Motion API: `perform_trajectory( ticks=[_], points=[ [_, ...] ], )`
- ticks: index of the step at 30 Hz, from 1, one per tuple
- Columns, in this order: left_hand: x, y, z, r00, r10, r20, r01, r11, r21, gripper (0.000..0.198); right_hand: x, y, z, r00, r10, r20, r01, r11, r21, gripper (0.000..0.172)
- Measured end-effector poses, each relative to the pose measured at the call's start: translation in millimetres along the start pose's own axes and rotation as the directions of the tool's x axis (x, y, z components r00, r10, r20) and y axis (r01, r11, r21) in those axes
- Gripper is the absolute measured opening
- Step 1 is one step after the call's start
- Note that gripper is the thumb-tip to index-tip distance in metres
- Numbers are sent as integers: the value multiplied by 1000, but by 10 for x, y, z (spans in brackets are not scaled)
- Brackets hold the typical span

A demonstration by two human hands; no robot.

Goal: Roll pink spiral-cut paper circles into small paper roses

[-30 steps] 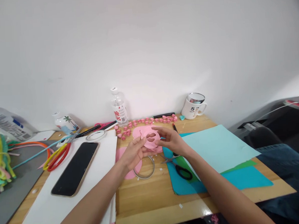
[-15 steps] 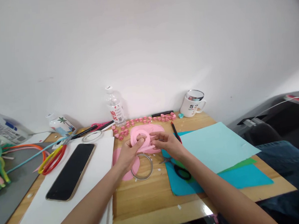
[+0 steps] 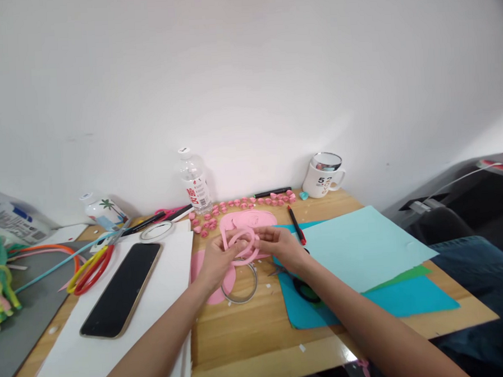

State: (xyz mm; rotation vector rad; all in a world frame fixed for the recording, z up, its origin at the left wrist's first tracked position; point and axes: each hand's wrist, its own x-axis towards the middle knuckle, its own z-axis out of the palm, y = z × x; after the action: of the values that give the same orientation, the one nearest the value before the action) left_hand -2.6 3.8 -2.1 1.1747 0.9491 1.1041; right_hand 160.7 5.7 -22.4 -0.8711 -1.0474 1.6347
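Over the middle of the wooden desk (image 3: 259, 329), both my hands hold a curled pink paper strip (image 3: 240, 238). My left hand (image 3: 216, 260) pinches its left side and my right hand (image 3: 280, 244) pinches its right end, fingers closed. Below them lie a tape ring (image 3: 240, 282) and a pink paper piece (image 3: 217, 291). A larger pink paper shape (image 3: 253, 218) rests just beyond the hands. Black-handled scissors (image 3: 301, 285) lie under my right wrist on blue paper (image 3: 392, 302).
A black phone (image 3: 122, 288) lies on white paper (image 3: 75, 355) at left, by coloured pipe cleaners (image 3: 89, 264). Small pink paper pieces (image 3: 244, 203), a water bottle (image 3: 194, 181), a white mug (image 3: 324, 176) and a red pen (image 3: 296, 224) stand near the wall. Light teal paper (image 3: 364, 244) lies right.
My hands drew closer together and a little lower. The flat pink spiral now hangs as a looped strip between my fingers.
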Motion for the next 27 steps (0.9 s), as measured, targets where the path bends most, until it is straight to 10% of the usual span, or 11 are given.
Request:
perform_trajectory(
  ticks=[10,18,27],
  points=[
    [0,-1,19,994,-97,-47,94,993,-73,23,1,-154,-78,935,-321,-149,278,927,-254,30],
    [18,59,43,989,-111,-98,76,948,-308,24,5,-25,-22,1000,4,31,-2,996,-90,42],
    [1,7,25,999,-21,-46,17,996,-92,29,-8,-110,-28,975,-209,-70,189,958,-218,25]
  ],
)
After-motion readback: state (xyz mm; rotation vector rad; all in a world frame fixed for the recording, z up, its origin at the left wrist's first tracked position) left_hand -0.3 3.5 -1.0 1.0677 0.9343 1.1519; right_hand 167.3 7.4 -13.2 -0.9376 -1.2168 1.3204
